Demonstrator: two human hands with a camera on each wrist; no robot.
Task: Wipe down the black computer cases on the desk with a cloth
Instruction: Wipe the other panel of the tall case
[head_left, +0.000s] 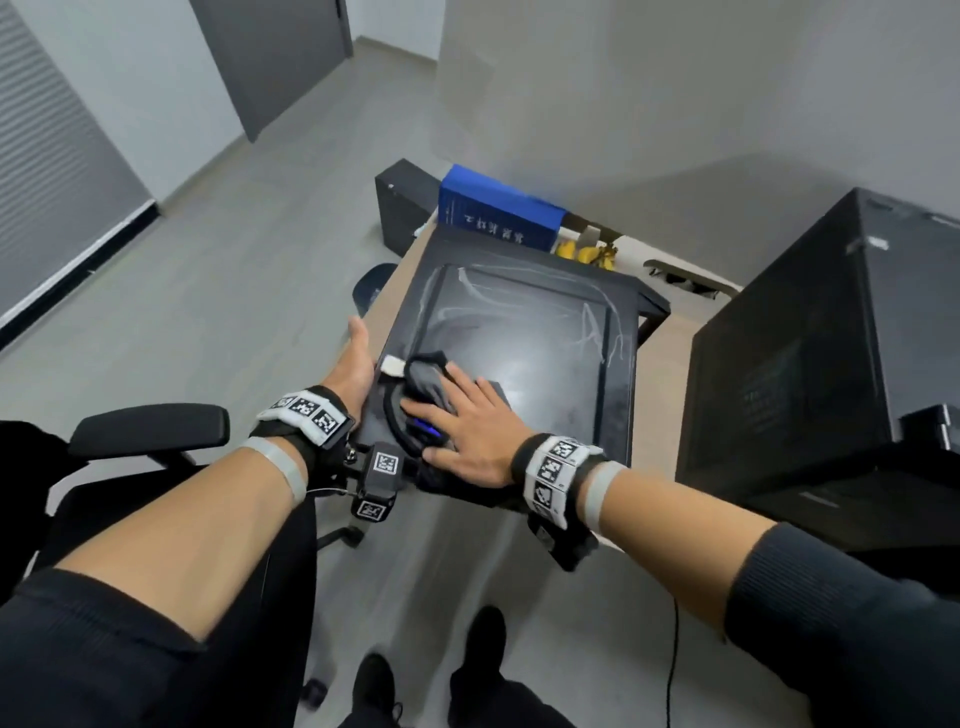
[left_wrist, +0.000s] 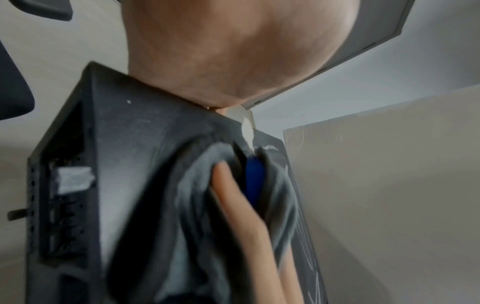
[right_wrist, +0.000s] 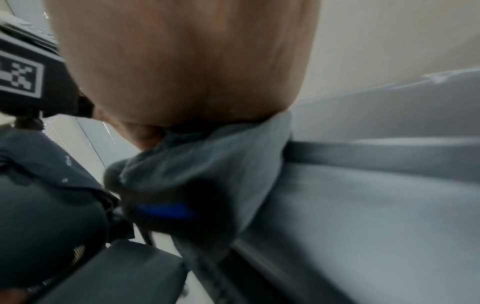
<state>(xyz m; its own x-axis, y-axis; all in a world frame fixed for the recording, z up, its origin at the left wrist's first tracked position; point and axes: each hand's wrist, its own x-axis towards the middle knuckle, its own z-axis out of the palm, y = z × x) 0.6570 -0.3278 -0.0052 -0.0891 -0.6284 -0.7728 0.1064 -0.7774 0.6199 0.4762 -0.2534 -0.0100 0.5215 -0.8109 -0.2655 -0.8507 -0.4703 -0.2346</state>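
Computer case (head_left: 524, 343): glossy black, whitish streaks. Cloth (head_left: 428, 387): grey with blue patch. Worktop (head_left: 387, 296): pale wood. Box (head_left: 496, 215): blue, white lettering. Wristbands (head_left: 306, 410): black-and-white square markers.

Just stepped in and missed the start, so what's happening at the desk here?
A person is wiping a black computer case that lies on its side on the desk. The right hand presses a dark grey cloth flat against the near corner of the glossy panel, while the left hand braces the case's left edge. Pale smears show on the far part of the panel. A second black case stands at the right, untouched.
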